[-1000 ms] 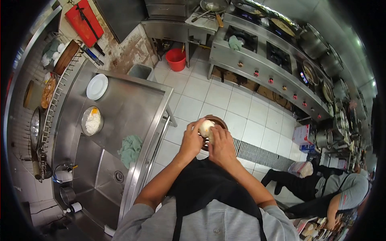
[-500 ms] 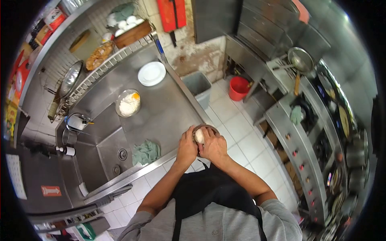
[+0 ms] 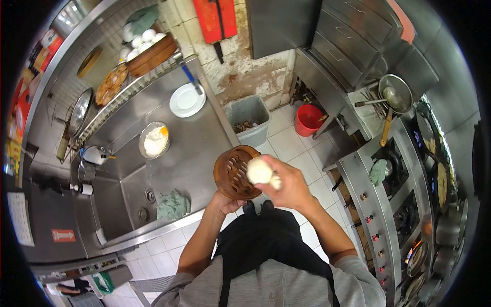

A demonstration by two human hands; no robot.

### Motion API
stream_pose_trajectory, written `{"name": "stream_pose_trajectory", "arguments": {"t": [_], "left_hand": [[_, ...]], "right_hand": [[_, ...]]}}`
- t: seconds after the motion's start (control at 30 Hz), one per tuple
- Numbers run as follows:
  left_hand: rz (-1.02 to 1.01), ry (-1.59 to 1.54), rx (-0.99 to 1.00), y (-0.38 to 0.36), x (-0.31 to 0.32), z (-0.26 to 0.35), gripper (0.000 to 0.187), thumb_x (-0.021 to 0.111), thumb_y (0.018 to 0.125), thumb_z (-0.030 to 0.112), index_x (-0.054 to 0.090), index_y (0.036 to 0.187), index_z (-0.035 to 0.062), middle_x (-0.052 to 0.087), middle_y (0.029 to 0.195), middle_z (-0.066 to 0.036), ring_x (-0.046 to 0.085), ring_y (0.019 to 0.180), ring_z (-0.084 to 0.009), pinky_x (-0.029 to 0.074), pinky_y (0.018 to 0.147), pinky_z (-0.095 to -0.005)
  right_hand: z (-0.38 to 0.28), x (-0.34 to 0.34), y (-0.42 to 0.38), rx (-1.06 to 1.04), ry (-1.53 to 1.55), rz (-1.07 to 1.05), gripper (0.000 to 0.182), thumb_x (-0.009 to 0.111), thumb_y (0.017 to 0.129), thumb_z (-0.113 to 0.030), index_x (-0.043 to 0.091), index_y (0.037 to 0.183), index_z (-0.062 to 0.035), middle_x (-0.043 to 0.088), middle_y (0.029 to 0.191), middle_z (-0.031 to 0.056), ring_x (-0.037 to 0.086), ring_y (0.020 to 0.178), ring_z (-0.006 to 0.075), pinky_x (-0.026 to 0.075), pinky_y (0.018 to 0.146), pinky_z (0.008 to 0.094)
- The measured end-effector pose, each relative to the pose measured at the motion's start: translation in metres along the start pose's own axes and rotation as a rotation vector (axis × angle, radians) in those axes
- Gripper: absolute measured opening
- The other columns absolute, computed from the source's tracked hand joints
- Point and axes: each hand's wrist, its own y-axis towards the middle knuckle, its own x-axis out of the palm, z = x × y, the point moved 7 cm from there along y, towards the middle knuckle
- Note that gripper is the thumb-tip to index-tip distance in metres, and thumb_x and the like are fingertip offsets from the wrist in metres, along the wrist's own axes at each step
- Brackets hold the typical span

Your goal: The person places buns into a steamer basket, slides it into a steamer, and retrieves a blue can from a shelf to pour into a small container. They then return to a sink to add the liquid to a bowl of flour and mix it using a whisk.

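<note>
Fingers (image 3: 279, 165) of my right hand (image 3: 294, 188) are bent round a pale ball (image 3: 259, 170), gripping it from its right side, so that its broad face shows toward the left. It is creamy white, smooth and rounded on that face, and a little brighter where the light falls. A smaller lump (image 3: 276, 182) of the same colour shows just below it and to the right, close in by my palm; whether it is part of the ball I can't quite make out. The ball is at the right side of a basket (image 3: 221, 176), hiding a stretch of its rim from me.

My left hand (image 3: 227, 203) grips that basket low on its near side, fingers curled under the edge. It is brown and round, with a plain wall and a base cut with rows of slots, and I have it tilted so the inside faces me.

On the steel bench (image 3: 199, 158) to my left stands a clear bowl (image 3: 148, 129) of white powder with a yellow blob at one side. Beyond it lies a white plate (image 3: 185, 101), and a crumpled green cloth (image 3: 173, 204) lies beside the sink (image 3: 134, 179). Past the bench are a grey bin (image 3: 255, 135) and a red bucket (image 3: 307, 128)
</note>
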Motion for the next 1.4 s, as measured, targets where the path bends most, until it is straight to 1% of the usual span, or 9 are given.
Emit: {"name": "stream_pose_trajectory", "arguments": {"t": [0.33,0.53,0.6,0.67,0.83,0.9,1.1,1.23,1.4], "left_hand": [[-0.467,-0.060,-0.155,0.057,0.019,-0.018,0.043,0.052,0.094,0.047,0.057,0.123,0.0164,0.067,0.107,-0.005,0.070,0.085,-0.0188,0.060,0.065,-0.0310],[-0.040,-0.090,-0.241,0.087,0.049,-0.012,0.047,0.049,0.095,0.045,0.052,0.129,0.0122,0.062,0.117,-0.014,0.068,0.092,-0.0257,0.061,0.063,-0.0350],[-0.567,-0.213,-0.352,0.090,0.088,-0.004,0.053,0.048,0.095,0.046,0.048,0.132,0.0096,0.059,0.121,-0.019,0.067,0.095,-0.0339,0.062,0.054,-0.0341],[-0.499,-0.277,-0.344,0.110,0.092,-0.005,0.056,0.049,0.096,0.042,0.044,0.136,0.0033,0.062,0.114,-0.023,0.068,0.091,-0.0373,0.060,0.051,-0.0264],[-0.539,-0.269,-0.426,0.189,0.094,-0.019,0.073,0.051,0.091,0.054,0.035,0.142,0.0051,0.048,0.132,-0.029,0.060,0.102,-0.0489,0.062,0.048,-0.0322],[-0.615,-0.303,-0.478,0.217,0.120,-0.024,0.074,0.050,0.090,0.055,0.034,0.142,0.0051,0.045,0.135,-0.029,0.057,0.110,-0.0476,0.062,0.058,-0.0369],[-0.498,0.035,-0.566,0.313,0.151,-0.062,0.066,0.049,0.092,0.051,0.042,0.139,0.0049,0.052,0.134,-0.020,0.052,0.122,-0.0350,0.053,0.094,-0.0431],[-0.260,0.434,-0.353,0.364,0.188,-0.033,0.050,0.063,0.088,0.015,0.049,0.136,0.0096,0.061,0.123,-0.012,0.064,0.103,-0.0247,0.059,0.076,-0.0330],[-0.096,1.386,0.973,0.415,0.350,0.123,0.038,0.055,0.090,0.003,0.056,0.128,0.0069,0.061,0.126,-0.009,0.061,0.103,-0.0174,0.049,0.088,-0.0317]], "right_hand": [[0.003,0.019,0.040,-0.185,-0.215,-0.160,0.070,0.079,0.071,-0.027,0.049,0.132,-0.0081,0.055,0.125,0.0191,0.054,0.110,0.0382,0.044,0.096,0.0435],[0.022,-0.024,0.048,-0.055,-0.134,-0.027,0.071,0.078,0.073,-0.028,0.047,0.132,-0.0031,0.051,0.131,0.0193,0.051,0.115,0.0385,0.040,0.100,0.0436],[0.035,-0.044,0.047,-0.053,-0.131,-0.007,0.068,0.077,0.073,-0.025,0.048,0.131,-0.0035,0.051,0.131,0.0187,0.049,0.117,0.0382,0.040,0.100,0.0430],[0.053,-0.062,0.046,-0.051,-0.120,0.006,0.066,0.076,0.074,-0.023,0.049,0.130,-0.0040,0.051,0.131,0.0181,0.047,0.118,0.0379,0.039,0.101,0.0424],[0.171,-0.110,0.055,0.449,0.021,0.120,0.043,0.057,0.093,-0.026,0.051,0.131,-0.0066,0.059,0.122,0.0156,0.057,0.106,0.0262,0.046,0.089,0.0377],[0.225,-0.116,0.055,0.781,0.246,-0.126,0.043,0.047,0.101,-0.034,0.050,0.135,-0.0089,0.066,0.111,0.0115,0.061,0.095,0.0164,0.050,0.081,0.0317],[0.277,-0.208,0.072,0.745,0.048,-0.188,0.042,0.049,0.097,-0.033,0.054,0.128,-0.0046,0.068,0.081,0.0193,0.067,0.064,0.0234,0.053,0.069,0.0362],[0.290,-0.278,0.069,0.744,0.010,-0.039,0.038,0.048,0.098,-0.030,0.057,0.123,-0.0023,0.066,0.069,0.0155,0.065,0.057,0.0205,0.053,0.065,0.0362],[0.299,-0.361,0.031,0.856,-0.070,0.234,0.035,0.051,0.096,-0.025,0.060,0.119,-0.0006,0.065,0.069,0.0160,0.066,0.058,0.0196,0.053,0.061,0.0331]]}}
